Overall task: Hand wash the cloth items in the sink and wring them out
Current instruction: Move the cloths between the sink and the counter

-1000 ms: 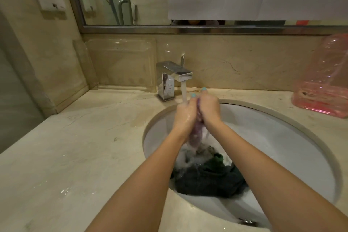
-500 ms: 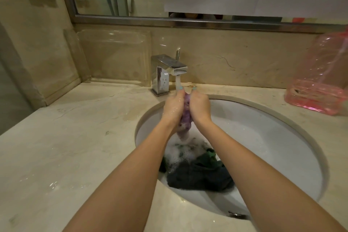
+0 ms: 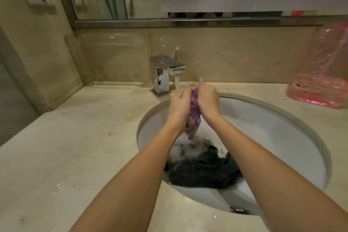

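Dark green cloth [image 3: 203,173] lies soaked and sudsy, low in sink [image 3: 273,137]. Above it, purple cloth [image 3: 194,118] is bunched between left grip [image 3: 178,105] and right grip [image 3: 207,100], both clenched round it under the tap [image 3: 165,73] stream. Soft, limp, likely soap-slick; take by the bunched ends to wring.

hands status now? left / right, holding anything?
Left hand: closed, gripping the purple cloth under the running faucet.
Right hand: closed, gripping the same purple cloth from the other side.
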